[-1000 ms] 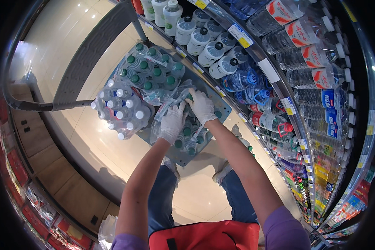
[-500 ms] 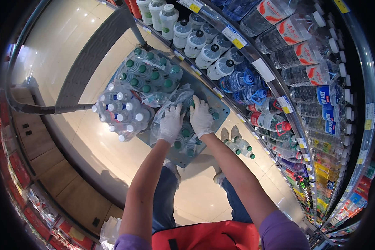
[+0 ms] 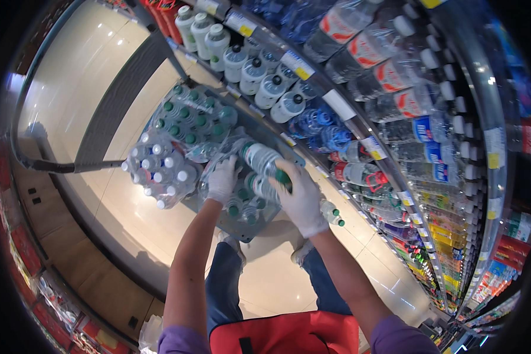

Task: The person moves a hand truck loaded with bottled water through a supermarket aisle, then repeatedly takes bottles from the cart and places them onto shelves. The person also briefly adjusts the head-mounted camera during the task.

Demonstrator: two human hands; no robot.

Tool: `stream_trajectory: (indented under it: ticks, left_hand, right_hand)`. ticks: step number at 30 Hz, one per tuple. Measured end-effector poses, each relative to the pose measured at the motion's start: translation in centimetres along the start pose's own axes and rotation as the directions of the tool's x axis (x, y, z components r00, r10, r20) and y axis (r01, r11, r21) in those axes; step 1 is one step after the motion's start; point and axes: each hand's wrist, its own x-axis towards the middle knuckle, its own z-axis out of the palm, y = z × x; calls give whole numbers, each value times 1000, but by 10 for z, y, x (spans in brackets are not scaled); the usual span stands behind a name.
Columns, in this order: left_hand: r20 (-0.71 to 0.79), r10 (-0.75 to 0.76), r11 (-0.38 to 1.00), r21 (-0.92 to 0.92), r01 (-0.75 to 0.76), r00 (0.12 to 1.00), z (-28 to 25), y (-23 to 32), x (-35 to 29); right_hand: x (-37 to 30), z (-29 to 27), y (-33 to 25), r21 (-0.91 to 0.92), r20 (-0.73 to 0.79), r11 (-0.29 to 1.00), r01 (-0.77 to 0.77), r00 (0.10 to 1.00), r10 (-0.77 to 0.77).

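I have the right hand point(image 3: 304, 203), in a white glove, closed around the cap end of a green-capped water bottle point(image 3: 258, 158). The bottle lies tilted, cap toward the wearer, above the trolley platform point(image 3: 246, 233), between its middle and its shelf-side corner. A second labelled bottle point(image 3: 258, 186) sits just below it; I can't tell whether the fingers touch that one too. The gloved left hand point(image 3: 221, 180) is on torn plastic wrap point(image 3: 233, 144) beside it, and I can't make out whether it pinches the film. More green caps point(image 3: 242, 194) show under the hands, toward the platform's near corner. Toward its far corner I see a wrapped green-capped pack point(image 3: 192, 115), and by the left edge a white-capped pack point(image 3: 162, 168). The grey handle panel point(image 3: 121, 97) rises past the far end. Off the platform's near right edge, loose bottles point(image 3: 328, 208) lie on the floor, near a shelf of black-capped bottles point(image 3: 253, 74) and other drinks.
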Motion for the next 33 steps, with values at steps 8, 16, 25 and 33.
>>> stream_trajectory:
  ticks: [8, 16, 25, 33]
  left_hand:
    - [-220, -11, 958, -281, -53, 976, -90, 104, -29]
    - [-204, 782, 381, -591, -711, 589, -260, 323, -125]
    - [-492, 828, 36, -429, -902, 267, -352, 519, -102]
    - [-511, 752, 170, -460, -871, 417, -337, 575, -47]
  right_hand:
    - [-51, -177, -81, -45, 22, 999, 2, 1000, -1]
    - [-74, -388, -173, -374, 182, 927, 21, 982, 51]
    - [-104, -544, -237, -686, -294, 727, -36, 927, -232]
    - [-86, -573, -170, -815, -294, 576, 60, 814, -501]
